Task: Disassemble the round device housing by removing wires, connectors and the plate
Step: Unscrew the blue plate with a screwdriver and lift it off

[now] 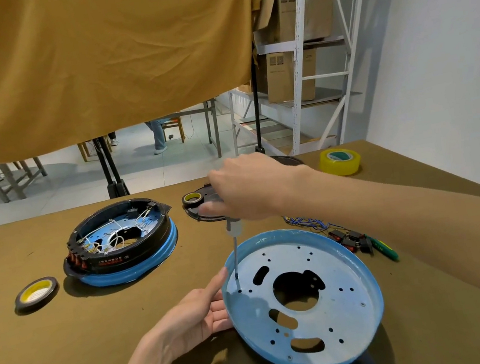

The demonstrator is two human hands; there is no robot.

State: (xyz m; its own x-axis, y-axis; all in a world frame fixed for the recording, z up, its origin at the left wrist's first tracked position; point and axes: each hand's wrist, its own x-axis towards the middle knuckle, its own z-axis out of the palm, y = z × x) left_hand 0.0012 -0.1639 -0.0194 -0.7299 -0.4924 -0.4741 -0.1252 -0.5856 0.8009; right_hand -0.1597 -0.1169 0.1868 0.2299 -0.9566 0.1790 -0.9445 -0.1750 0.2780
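— Since you are steadying it, how do you reckon that round housing (304, 299) will handle?

— Light and stiff, I would judge: thin sheet metal with a blue rim, lying near the front of the tabletop (160, 285) and propped a little off it on the far side of my reach. The rim looks smooth, so it could slide or spin under a turning tool. The left hand (195, 314) has its fingers straight, pressed flat against the outer rim at the left, the forefinger lying along the edge. Taking it by the rim is the sensible hold; the cut-outs in the plate may have sharp edges.

— And the other hand?

— The right hand (245, 187) is clenched round the handle of a screwdriver (236, 253), shaft standing nearly upright, tip down at a small hole near the left edge of the plate.

— Is there a screw under that tip?

— Too small to tell. I see a couple of small screw heads elsewhere on the plate, but not what the tip sits on.

— What else is hidden?

— The dark part under the housing's near edge is cut off by the frame. The black cover (205, 208) behind is largely masked by the right hand. The second housing (120, 241), well to the left, keeps its white wires, tangled beyond sorting out. The loose wire bundle with switches (341, 232) is partly behind the forearm.
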